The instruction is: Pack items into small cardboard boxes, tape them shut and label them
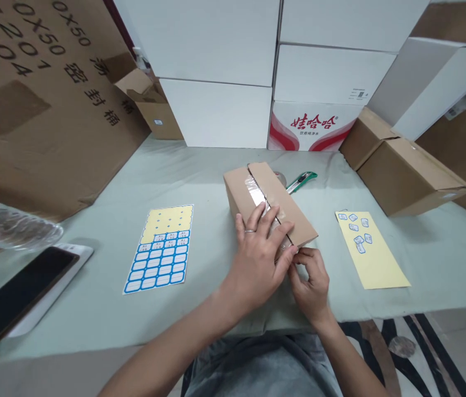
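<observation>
A small brown cardboard box (299, 220) sits on the table with its two top flaps meeting along a seam. Clear tape (254, 190) runs along this seam and catches the light. My left hand (260, 251) lies on the box top, its fingers spread over the tape and a ring on one of them. At the box's near corner, my right hand (310, 278) is closed in a pinch where the tape comes over the edge; the fingertips partly hide it. Behind the box lie a green utility knife (302, 181) and a partly hidden roll (280, 178).
To the left lies a blue-bordered label sheet (158, 259), some labels gone. On the right is a yellow sheet (375, 256) with several small labels. A phone (22, 298) and plastic bottle (18, 229) are far left. White cartons (216, 113) and brown boxes (410, 171) line the back.
</observation>
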The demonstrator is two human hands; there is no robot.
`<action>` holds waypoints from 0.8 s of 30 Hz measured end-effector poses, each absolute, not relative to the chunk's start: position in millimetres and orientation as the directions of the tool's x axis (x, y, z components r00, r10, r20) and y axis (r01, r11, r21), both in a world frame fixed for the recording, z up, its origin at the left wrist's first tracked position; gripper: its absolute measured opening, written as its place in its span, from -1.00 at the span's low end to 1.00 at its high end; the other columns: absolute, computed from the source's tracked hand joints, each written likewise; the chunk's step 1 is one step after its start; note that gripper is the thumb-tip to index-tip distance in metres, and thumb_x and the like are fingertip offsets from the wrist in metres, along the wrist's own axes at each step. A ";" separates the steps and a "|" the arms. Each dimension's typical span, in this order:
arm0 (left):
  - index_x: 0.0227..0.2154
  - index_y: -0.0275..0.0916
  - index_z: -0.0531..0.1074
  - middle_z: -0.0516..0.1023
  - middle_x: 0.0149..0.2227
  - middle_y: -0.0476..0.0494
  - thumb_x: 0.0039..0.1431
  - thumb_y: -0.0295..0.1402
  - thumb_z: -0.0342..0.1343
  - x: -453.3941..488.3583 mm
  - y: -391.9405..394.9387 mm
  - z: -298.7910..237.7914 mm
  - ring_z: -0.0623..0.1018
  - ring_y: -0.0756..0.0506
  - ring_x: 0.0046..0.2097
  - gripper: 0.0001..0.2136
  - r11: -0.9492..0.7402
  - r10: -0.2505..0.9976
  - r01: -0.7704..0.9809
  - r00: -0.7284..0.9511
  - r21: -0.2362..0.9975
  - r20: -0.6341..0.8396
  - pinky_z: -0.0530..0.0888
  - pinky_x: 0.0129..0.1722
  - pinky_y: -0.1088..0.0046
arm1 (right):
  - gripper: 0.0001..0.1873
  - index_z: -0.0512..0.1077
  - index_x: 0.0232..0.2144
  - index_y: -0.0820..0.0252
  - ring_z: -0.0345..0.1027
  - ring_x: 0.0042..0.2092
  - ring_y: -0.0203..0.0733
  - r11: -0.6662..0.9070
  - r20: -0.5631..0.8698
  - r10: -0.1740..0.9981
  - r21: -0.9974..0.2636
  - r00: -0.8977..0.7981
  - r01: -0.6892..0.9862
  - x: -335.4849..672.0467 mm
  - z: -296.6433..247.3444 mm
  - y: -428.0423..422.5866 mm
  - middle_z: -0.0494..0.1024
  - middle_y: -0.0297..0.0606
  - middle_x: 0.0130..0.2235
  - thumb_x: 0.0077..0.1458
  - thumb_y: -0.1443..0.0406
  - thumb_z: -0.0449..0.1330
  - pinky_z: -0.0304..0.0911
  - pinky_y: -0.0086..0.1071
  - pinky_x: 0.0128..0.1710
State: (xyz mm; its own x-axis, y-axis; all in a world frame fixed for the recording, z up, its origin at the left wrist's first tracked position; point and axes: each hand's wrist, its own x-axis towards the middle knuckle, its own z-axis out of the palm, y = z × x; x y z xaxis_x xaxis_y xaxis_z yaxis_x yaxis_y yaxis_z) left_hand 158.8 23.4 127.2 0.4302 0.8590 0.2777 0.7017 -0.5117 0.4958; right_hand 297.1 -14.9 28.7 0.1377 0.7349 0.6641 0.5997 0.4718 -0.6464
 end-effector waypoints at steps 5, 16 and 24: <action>0.09 -0.20 0.37 0.20 0.33 -0.34 0.34 -0.29 -0.08 172.1 19.0 125.9 0.05 -0.37 0.38 -0.67 -0.467 0.883 0.749 0.365 0.470 0.296 -0.07 0.25 -0.36 | -0.87 0.38 -0.46 0.12 0.44 -0.25 -0.15 0.388 0.560 0.809 -0.736 0.177 0.554 342.4 45.0 -23.6 0.50 -0.24 -0.34 0.14 0.30 0.15 0.39 -0.24 -0.25; 0.29 -0.34 0.09 -0.15 0.42 -0.49 0.15 -0.47 -0.05 192.8 12.2 121.7 -0.20 -0.44 0.43 -0.40 -0.463 0.886 0.747 0.383 0.476 0.262 -0.23 0.27 -0.36 | -0.74 0.47 -0.43 0.21 0.41 -0.41 -0.16 -0.206 0.088 0.919 -0.724 0.384 0.659 506.0 26.2 47.5 0.55 -0.23 -0.45 -0.10 0.13 0.19 0.27 -0.33 -0.44; 0.31 -0.32 -0.06 -0.08 0.39 -0.47 0.32 -0.23 -0.06 192.1 12.6 123.5 -0.10 -0.35 0.42 -0.41 -0.544 0.831 0.693 0.365 0.473 0.420 0.11 0.28 -0.09 | -0.70 0.47 -0.27 0.18 0.37 -0.14 -0.04 -0.248 0.139 0.925 -0.482 0.353 0.840 503.6 11.9 51.3 0.43 -0.11 -0.13 -0.03 0.14 0.17 0.27 -0.19 -0.14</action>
